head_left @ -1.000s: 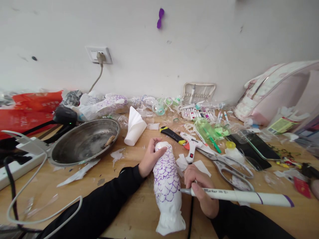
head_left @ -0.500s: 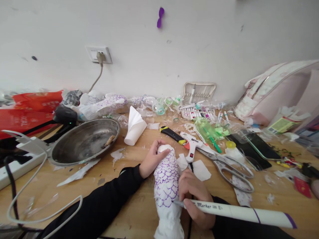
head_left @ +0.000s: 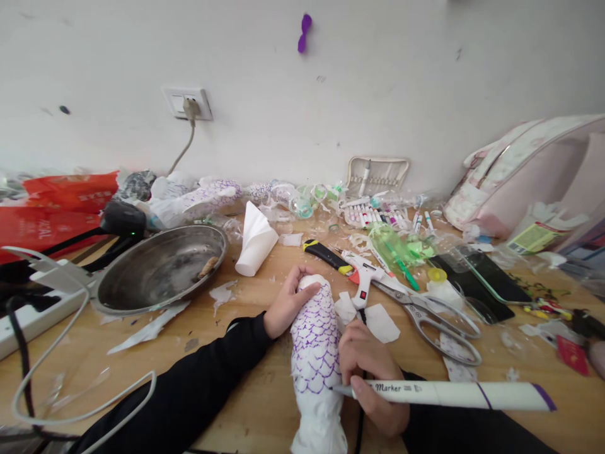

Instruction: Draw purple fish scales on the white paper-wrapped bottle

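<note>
A white, paper-wrapped fish-like shape [head_left: 316, 340] lies lengthwise in front of me, its upper part covered in purple scale outlines and its lower end plain white. My left hand [head_left: 290, 301] is closed around its far end, thumb on top. In my right hand [head_left: 371, 375] is a white marker [head_left: 449, 394] with purple bands, held in a pinch. The marker's tip touches or nearly touches the right side of the shape, at the lowest row of scales. Just beyond my right hand lies a white hot glue gun [head_left: 365, 277].
A metal basin [head_left: 161, 271] stands left, near a power strip [head_left: 45, 315] with cables. Right are scissors [head_left: 435, 315], a utility knife [head_left: 326, 255] and phones [head_left: 494, 274]. A rolled white paper [head_left: 255, 243], several markers [head_left: 378, 214] and a pink backpack [head_left: 534, 170] sit farther back.
The marker's rear end has swung slightly upward, and its tip has shifted a little down and to the right. My left hand keeps its hold on the fish-like shape.
</note>
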The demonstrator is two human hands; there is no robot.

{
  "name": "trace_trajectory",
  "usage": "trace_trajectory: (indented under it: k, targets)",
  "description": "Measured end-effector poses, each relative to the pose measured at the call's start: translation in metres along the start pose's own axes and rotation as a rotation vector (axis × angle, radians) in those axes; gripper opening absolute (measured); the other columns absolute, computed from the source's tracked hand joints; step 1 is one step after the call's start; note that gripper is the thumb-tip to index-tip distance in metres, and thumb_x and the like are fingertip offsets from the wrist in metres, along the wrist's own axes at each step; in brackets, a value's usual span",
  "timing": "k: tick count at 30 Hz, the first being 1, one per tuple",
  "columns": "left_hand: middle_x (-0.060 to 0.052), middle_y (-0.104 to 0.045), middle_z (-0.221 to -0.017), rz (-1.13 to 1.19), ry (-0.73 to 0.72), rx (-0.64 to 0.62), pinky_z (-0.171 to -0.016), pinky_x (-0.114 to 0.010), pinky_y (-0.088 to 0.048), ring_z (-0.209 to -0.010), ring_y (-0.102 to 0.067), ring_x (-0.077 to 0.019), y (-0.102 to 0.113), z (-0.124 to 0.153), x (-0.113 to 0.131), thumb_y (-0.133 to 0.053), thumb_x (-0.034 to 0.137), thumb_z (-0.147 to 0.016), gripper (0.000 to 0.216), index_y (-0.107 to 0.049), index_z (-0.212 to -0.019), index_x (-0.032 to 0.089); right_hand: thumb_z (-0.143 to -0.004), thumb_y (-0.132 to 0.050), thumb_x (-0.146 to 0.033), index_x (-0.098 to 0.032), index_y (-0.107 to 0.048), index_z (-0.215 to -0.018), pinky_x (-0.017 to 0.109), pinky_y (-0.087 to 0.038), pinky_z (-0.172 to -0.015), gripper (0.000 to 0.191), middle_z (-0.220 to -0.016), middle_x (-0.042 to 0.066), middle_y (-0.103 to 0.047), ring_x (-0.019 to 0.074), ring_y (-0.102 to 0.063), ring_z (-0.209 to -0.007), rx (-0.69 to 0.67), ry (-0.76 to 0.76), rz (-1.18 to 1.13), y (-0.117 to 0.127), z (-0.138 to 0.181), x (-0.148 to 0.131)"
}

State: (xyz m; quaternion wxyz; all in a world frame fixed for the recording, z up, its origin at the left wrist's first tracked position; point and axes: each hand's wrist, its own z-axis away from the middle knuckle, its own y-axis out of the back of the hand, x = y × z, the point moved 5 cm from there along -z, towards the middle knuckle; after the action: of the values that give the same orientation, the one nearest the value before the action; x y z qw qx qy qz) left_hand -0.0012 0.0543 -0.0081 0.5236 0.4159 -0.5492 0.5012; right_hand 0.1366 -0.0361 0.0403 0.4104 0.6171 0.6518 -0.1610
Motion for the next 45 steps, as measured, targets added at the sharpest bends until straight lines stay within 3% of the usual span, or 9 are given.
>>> trace_trajectory:
  k: [5,23,31,39,45]
  targets:
    - [0.001,-0.051,-0.086,0.009,-0.001,-0.007,-0.075,-0.028,-0.039,-0.078,-0.047,-0.0137,0.0,0.0,-0.001,-0.064,0.04,-0.07,0.036,-0.046,-0.094,0.021,-0.072,-0.041,-0.015,-0.02,-0.042,-0.056,0.034,-0.037,-0.065,0.016,-0.053,-0.002,-0.045,0.0144,-0.045,-0.057,0.0,-0.034,0.017,0.004,-0.001,0.003]
    - [0.002,-0.049,-0.083,0.019,-0.011,0.006,-0.072,-0.026,-0.039,-0.076,-0.046,-0.0133,0.0,0.002,0.002,-0.064,0.04,-0.069,0.036,-0.047,-0.093,0.02,-0.069,-0.039,-0.013,-0.019,-0.043,-0.056,0.035,-0.037,-0.065,0.015,-0.054,-0.003,-0.044,0.0127,-0.044,-0.054,0.015,-0.073,0.053,0.009,-0.002,0.011]
    - [0.002,-0.05,-0.083,0.056,-0.017,0.009,-0.069,-0.025,-0.038,-0.074,-0.046,-0.0129,0.001,0.002,0.003,-0.062,0.037,-0.07,0.032,-0.047,-0.092,0.02,-0.084,-0.037,-0.03,-0.02,-0.043,-0.06,0.036,-0.038,-0.064,0.027,-0.054,-0.001,-0.047,0.0148,-0.046,-0.054,0.051,-0.029,-0.035,0.011,-0.005,0.005]
    - [0.002,-0.05,-0.078,0.092,-0.021,0.059,-0.066,-0.025,-0.037,-0.071,-0.045,-0.012,0.001,0.0,0.006,-0.062,0.036,-0.067,0.03,-0.048,-0.087,0.019,-0.078,-0.046,-0.029,-0.021,-0.047,-0.067,0.038,-0.041,-0.063,0.014,-0.056,0.001,-0.056,0.02,-0.058,-0.059,0.017,0.028,-0.017,0.002,-0.003,-0.007]
    - [0.002,-0.051,-0.079,0.049,0.051,0.04,-0.066,-0.025,-0.038,-0.072,-0.046,-0.0122,-0.001,-0.002,0.001,-0.069,0.04,-0.063,0.042,-0.044,-0.089,0.019,-0.086,-0.04,-0.039,-0.022,-0.048,-0.068,0.041,-0.043,-0.062,0.026,-0.056,0.005,-0.056,0.0223,-0.058,-0.062,-0.022,-0.006,0.023,0.0,-0.001,-0.006]
